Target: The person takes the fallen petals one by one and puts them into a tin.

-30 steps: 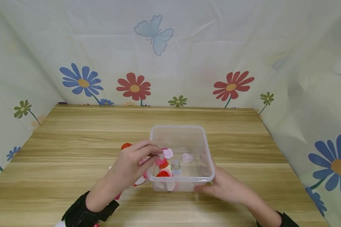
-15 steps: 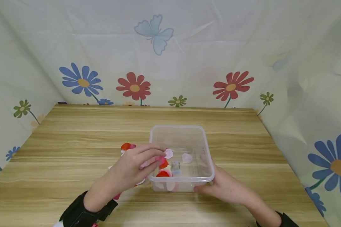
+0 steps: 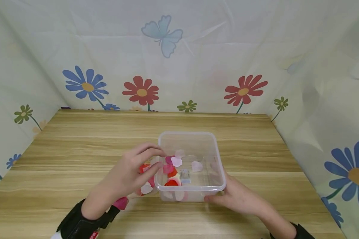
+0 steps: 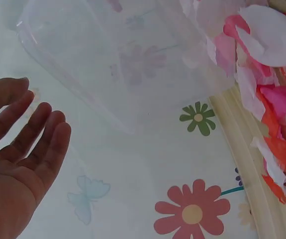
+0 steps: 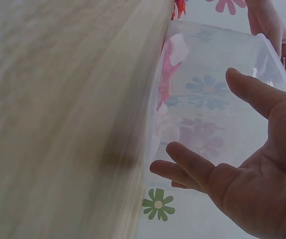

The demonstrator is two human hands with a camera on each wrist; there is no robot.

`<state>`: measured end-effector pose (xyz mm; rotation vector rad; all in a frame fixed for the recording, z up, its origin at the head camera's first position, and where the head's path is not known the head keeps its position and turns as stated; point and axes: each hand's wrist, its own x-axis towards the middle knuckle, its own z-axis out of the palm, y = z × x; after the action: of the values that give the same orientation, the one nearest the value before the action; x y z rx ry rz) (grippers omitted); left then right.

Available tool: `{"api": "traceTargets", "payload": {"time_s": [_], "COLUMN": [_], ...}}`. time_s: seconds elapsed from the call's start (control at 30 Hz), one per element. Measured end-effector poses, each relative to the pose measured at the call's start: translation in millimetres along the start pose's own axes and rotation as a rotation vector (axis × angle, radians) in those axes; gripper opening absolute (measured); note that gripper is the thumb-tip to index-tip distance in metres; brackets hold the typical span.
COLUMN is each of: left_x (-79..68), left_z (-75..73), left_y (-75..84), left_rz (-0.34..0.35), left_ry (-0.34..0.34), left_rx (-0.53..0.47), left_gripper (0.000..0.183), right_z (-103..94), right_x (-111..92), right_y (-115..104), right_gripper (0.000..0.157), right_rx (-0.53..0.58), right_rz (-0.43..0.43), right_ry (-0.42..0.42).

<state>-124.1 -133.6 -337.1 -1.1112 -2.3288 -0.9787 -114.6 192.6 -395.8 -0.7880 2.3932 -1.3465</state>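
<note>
A clear plastic container (image 3: 209, 179) stands on the table, with several red, pink and white artificial petals (image 3: 176, 162) and a small transparent block (image 3: 185, 176) inside. My right hand (image 3: 236, 192) holds its near right corner, thumb at the front wall and fingers along the side; the right wrist view shows these fingers (image 5: 190, 164) spread against the plastic. Above the left rim hovers my left hand (image 3: 131, 166), fingers loosely bent and holding nothing. Beneath it lies a loose heap of petals (image 3: 146, 188), partly hidden by that hand, seen more fully in the left wrist view.
The wooden table (image 3: 92, 142) reaches back to a flower-printed cloth (image 3: 191, 73), which also hangs on both sides. A magenta petal (image 3: 121, 203) lies beside the black left wrist strap (image 3: 80, 224). Another strap (image 3: 300, 230) is on the right wrist.
My left hand has let go of a pale petal and drawn back left from over the container. Another pale petal now shows near the back inside. My right hand has stayed put.
</note>
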Motion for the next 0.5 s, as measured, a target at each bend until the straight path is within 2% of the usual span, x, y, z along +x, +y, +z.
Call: {"api": "traceTargets", "payload": {"time_s": [0.3, 0.5], "left_x": [-1.4, -5.2], "left_z": [-18.7, -21.0], "left_y": [-14.6, -23.8], "left_rz": [-0.124, -0.211], "left_ry": [0.035, -0.016], "left_rx": [0.081, 0.159], "left_gripper": [0.028, 0.026], "right_z": [-1.0, -1.2], "right_x": [0, 0], "right_y": [0, 0], "right_gripper": [0.099, 0.101], "right_rx": [-0.015, -0.024], "right_rz": [-0.007, 0.009], "right_ry": [0.01, 0.012]}}
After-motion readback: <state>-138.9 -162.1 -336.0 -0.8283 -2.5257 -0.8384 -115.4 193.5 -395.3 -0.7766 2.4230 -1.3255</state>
